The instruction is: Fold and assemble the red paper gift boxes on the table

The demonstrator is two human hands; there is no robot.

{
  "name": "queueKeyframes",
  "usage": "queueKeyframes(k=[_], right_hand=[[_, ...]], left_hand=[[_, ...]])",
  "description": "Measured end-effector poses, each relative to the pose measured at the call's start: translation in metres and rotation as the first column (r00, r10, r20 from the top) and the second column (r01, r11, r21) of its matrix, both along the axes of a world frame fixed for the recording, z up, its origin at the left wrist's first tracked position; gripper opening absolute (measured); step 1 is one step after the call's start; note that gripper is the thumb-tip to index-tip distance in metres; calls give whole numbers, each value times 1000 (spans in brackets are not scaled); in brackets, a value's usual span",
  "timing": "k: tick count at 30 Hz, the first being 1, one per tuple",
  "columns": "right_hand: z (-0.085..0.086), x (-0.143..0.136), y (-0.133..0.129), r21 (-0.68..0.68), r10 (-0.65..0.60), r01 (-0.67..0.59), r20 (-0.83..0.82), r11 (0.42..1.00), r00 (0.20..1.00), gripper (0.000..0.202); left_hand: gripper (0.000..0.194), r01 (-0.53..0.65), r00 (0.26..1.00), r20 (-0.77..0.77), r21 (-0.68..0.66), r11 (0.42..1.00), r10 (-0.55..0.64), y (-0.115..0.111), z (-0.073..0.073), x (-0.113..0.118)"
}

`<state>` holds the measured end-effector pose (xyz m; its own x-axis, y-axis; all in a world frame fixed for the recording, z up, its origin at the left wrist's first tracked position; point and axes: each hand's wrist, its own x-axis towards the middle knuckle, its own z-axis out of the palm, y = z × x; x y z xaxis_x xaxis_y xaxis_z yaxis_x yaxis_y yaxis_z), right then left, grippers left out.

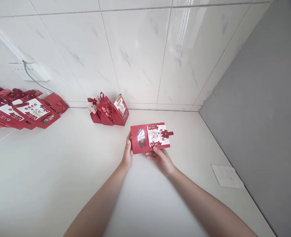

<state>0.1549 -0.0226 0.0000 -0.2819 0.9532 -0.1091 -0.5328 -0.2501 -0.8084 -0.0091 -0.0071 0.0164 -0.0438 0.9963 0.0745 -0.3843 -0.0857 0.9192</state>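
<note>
Now — red box [146, 138], shiny contents [141, 138]

There are three boxes [106, 112] behind one held box [149, 138].

The white card [155, 136] on the near red gift box [146, 138] has big red Chinese letters – they look like the double-joy sign – and a row of small ones. The front left box [51, 121] has a card like it. The far middle box [107, 113] has pale letters; one looks like 有. Small letters are too blurry.
</note>
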Motion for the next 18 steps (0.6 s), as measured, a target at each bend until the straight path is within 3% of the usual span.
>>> queueKeyframes(k=[5, 10, 14, 18], right_hand=[[-4, -3, -6, 159, -38, 5, 201, 987, 979, 32], [0, -2, -10, 258, -122, 50, 274, 965, 954, 32], [4, -1, -13, 327, -48, -67, 332, 943, 942, 49], [3, -3, -13, 329, 8, -134, 359, 935, 933, 50]], left_hand=[[56, 15, 999, 41, -88, 996, -12, -1, 3, 3], [57, -9, 997, 68, -145, 989, 19, 2, 1, 3], [60, -82, 987, 125, -164, 983, 103, 2, 3, 3], [52, -48, 983, 167, -143, 989, 71, 1, 6, 4]])
